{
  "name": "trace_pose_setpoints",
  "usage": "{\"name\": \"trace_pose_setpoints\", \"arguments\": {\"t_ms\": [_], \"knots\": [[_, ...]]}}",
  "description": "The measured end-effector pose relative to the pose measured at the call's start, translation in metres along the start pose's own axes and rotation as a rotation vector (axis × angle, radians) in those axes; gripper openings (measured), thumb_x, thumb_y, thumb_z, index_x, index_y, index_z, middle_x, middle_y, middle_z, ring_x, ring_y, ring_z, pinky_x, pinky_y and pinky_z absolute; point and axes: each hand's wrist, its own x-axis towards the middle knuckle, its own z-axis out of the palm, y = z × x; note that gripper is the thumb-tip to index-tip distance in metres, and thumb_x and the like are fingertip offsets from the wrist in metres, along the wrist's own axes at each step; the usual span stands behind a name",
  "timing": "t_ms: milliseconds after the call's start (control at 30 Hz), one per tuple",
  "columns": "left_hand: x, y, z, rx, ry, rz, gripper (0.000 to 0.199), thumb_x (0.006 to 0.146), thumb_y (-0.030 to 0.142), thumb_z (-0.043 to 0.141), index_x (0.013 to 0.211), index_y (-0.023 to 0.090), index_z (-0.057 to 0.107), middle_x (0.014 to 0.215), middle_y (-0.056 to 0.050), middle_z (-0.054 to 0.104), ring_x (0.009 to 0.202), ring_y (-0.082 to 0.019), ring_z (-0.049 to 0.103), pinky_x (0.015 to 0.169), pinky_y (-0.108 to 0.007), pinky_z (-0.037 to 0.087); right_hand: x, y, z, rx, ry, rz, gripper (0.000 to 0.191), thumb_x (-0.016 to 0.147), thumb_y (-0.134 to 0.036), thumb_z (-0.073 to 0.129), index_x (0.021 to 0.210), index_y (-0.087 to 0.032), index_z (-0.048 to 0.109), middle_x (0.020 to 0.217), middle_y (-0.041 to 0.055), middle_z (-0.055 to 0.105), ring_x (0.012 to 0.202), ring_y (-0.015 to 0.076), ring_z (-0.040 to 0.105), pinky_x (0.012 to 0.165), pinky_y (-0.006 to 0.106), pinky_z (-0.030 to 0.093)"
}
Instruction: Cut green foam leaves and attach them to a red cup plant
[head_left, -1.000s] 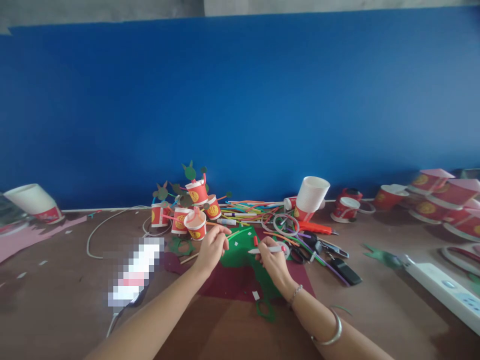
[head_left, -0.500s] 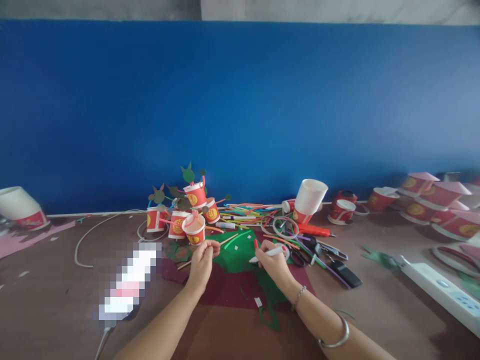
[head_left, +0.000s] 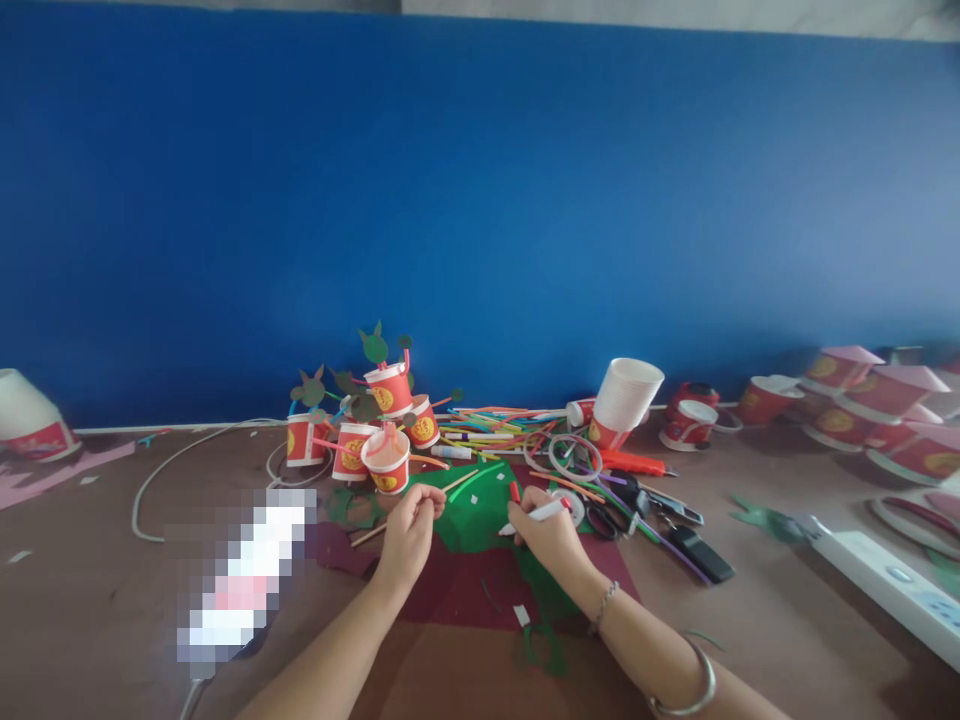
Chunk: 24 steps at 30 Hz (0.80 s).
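Note:
My left hand point(head_left: 411, 525) is closed above the green paper point(head_left: 480, 520), its fingertips pinched together. A thin wooden stick point(head_left: 460, 480) shows on both sides of that hand; whether the fingers grip it or it lies beneath them, I cannot tell. Between the fingers of my right hand point(head_left: 544, 530) is a white marker point(head_left: 549, 510), its tip pointing left and down over the green paper. A red cap point(head_left: 514, 492) sticks up by the same fingers. Under the green paper lies dark red paper point(head_left: 457, 585). A tape roll point(head_left: 574, 503) is beside my right hand.
Red paper cups point(head_left: 385, 462) with straws and green cutouts stand at back left. Behind lie many coloured straws point(head_left: 487, 420). Stacked white cups point(head_left: 630, 395), an orange cutter point(head_left: 637, 462), keys point(head_left: 660, 508) and a power strip point(head_left: 892, 590) are to the right.
The view has tipped slightly downward and shifted a little. Both hands keep nearly the same pose, and the marker stays in my right hand.

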Motion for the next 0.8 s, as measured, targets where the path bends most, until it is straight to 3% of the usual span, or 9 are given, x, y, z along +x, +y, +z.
{"name": "trace_pose_setpoints", "arguments": {"t_ms": [567,800], "knots": [[0.0006,0.0037,0.0005,0.004,0.009,0.005,0.018,0.078,0.025,0.044,0.075,0.016,0.06,0.075,-0.005,0.065,0.073,-0.019,0.063,0.072,-0.033,0.051,-0.0017,-0.0016,0.0003,0.065,-0.041,0.075,0.024,0.067,-0.027,0.054,0.051,-0.022,0.037,0.034,-0.0055,0.05,0.034,0.0098,0.045,0.036,0.019,0.027],[0.0014,0.0024,0.0008,-0.011,0.004,0.005,0.017,0.077,0.026,0.045,0.075,0.017,0.06,0.075,-0.004,0.066,0.073,-0.018,0.063,0.072,-0.032,0.051,-0.0006,-0.0039,-0.0026,0.239,0.021,0.033,0.033,0.074,-0.041,0.054,0.052,-0.022,0.038,0.038,-0.0031,0.053,0.035,0.0091,0.041,0.037,0.02,0.028]]}}
